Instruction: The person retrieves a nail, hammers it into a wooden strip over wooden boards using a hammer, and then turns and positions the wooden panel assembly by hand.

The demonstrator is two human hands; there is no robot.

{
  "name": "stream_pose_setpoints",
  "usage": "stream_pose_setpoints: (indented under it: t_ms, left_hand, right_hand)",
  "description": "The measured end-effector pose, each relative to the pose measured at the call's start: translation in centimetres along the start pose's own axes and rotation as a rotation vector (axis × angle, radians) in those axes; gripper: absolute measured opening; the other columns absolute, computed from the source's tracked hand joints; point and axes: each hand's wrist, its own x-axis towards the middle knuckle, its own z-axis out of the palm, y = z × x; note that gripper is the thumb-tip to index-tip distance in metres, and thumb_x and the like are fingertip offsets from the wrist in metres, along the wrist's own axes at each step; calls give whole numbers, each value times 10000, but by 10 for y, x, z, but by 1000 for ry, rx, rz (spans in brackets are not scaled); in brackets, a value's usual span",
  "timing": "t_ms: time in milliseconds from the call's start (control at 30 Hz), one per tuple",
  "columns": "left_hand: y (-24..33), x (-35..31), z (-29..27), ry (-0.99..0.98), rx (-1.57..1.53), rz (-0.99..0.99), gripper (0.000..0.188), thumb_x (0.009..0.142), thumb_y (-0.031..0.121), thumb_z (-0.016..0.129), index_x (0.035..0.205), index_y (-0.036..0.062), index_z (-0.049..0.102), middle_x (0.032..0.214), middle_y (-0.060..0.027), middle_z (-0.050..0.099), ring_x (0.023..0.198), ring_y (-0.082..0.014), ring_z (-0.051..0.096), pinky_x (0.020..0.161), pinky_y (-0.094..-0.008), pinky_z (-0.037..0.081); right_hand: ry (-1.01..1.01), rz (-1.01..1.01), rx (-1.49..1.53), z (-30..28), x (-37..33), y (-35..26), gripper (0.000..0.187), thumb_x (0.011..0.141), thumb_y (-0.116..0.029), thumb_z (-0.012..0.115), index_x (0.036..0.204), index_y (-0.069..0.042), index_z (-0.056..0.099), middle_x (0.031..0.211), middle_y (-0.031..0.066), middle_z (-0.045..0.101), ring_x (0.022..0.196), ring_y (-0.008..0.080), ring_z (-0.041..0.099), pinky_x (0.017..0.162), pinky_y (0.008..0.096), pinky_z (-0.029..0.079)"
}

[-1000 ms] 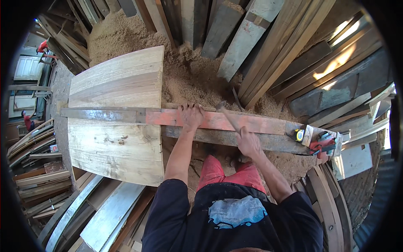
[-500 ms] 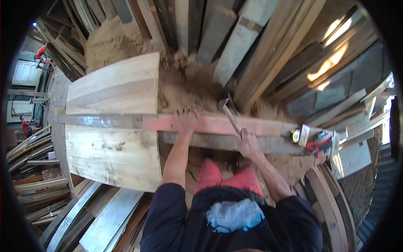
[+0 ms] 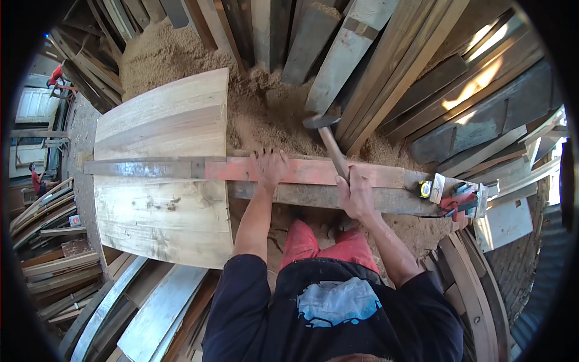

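Observation:
My right hand (image 3: pixel 357 196) is closed around the wooden handle of a hammer (image 3: pixel 332 149). Its dark metal head points away from me, raised past the far side of the bench. My left hand (image 3: pixel 271 168) lies on a reddish-stained plank (image 3: pixel 310 172), its fingers apart and reaching over the far edge. This plank rests along a thicker beam (image 3: pixel 301 201) that crosses in front of me. At its left end, a long narrow grey-brown strip (image 3: pixel 142 168) runs across a wide pale wooden panel (image 3: pixel 163 220).
On the beam's right end sit a yellow tape measure (image 3: pixel 424 189) and a red-and-grey tool (image 3: pixel 458 204). Sawdust (image 3: pixel 163 54) is heaped behind the beam, where tall boards (image 3: pixel 398 72) lean. More planks (image 3: pixel 160 314) lie at lower left. Another person (image 3: pixel 37 179) is far left.
The hammer's head has risen and swung slightly left, and my right hand has turned with it. My left hand has stayed on the plank. The view has shifted a little.

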Motion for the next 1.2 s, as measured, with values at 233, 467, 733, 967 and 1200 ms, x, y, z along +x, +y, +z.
stream_pose_setpoints:
  t_ms: [233, 467, 733, 967, 1200]
  left_hand:
    - [-2, 4, 3, 40, 38, 4, 353, 881, 301, 508, 929, 41, 742, 1037, -141, 717, 1129, -380, 570, 1007, -614, 344]
    - [1, 2, -1, -53, 6, -32, 353, 874, 292, 500, 924, 43, 745, 1074, -140, 712, 1167, -378, 549, 1037, -603, 317]
    - [2, 8, 1, 141, 26, 7, 335, 879, 278, 511, 880, 39, 745, 982, -142, 710, 1029, -333, 579, 991, -543, 349]
    - [-7, 2, 13, 277, -14, 159, 270, 855, 245, 553, 834, 59, 748, 1073, -161, 702, 1111, -367, 576, 1025, -617, 331]
    - [-17, 6, 31, 312, -93, 168, 244, 856, 249, 567, 818, 106, 761, 947, -125, 729, 1059, -326, 625, 1008, -600, 344]
  right_hand:
    - [-65, -56, 67, 11, -4, 0, 261, 938, -201, 573, 1016, 36, 496, 785, 276, 630, 722, 471, 620, 628, 513, 493]
    - [71, -136, -9, -2, -12, -3, 288, 936, -241, 598, 997, 26, 509, 828, 267, 653, 743, 482, 632, 618, 510, 486]
    - [-114, 123, -290, 19, 10, 27, 321, 922, -249, 598, 1002, 44, 494, 796, 308, 636, 778, 511, 619, 680, 588, 480]
    - [-36, -27, 12, 4, -4, 36, 346, 943, -278, 601, 1086, 13, 481, 736, 305, 607, 718, 537, 590, 619, 586, 451]
    - [-232, 65, 322, -34, 44, 5, 506, 1011, -217, 489, 1463, -39, 348, 755, 121, 609, 534, 230, 584, 513, 371, 484]
